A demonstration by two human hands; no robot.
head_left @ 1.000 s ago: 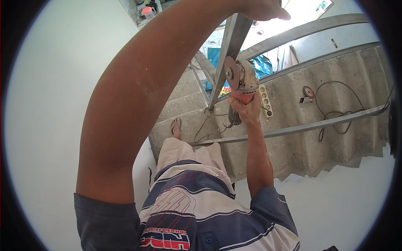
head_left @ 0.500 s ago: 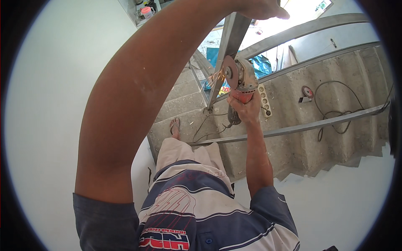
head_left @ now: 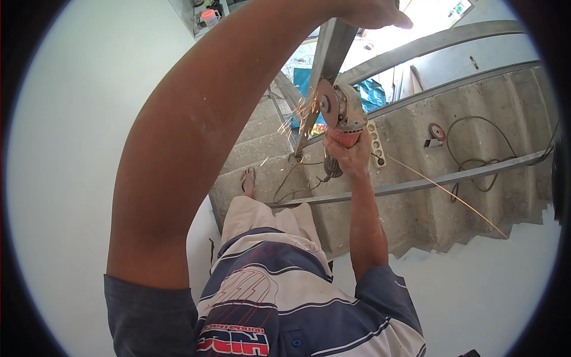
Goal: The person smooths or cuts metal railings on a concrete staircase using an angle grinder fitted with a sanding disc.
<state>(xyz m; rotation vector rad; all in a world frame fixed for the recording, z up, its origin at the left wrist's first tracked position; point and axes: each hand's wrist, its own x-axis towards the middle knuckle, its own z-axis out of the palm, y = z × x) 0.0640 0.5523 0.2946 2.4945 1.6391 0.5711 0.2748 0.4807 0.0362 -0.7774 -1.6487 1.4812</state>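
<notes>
My right hand [head_left: 351, 156] grips the orange body of an angle grinder [head_left: 342, 113]. Its disc touches an upright grey steel bar [head_left: 324, 65] and throws sparks down and to the right. My left arm crosses the picture from the lower left, and my left hand [head_left: 375, 13] holds the top of that same bar at the upper edge. My foot in a sandal [head_left: 248, 181] stands on a concrete step below.
Slanting steel rails [head_left: 428, 181] run across bare concrete stairs [head_left: 476, 131]. A white power strip [head_left: 377, 143] and black cables [head_left: 476, 160] lie on the steps, with a spare grinding disc [head_left: 437, 131]. A blue sheet [head_left: 369, 92] lies beyond. White walls stand left and lower right.
The grinder disc has come against the bar and sparks now fly, one long streak reaching the lower right. Both hands stay in about the same place.
</notes>
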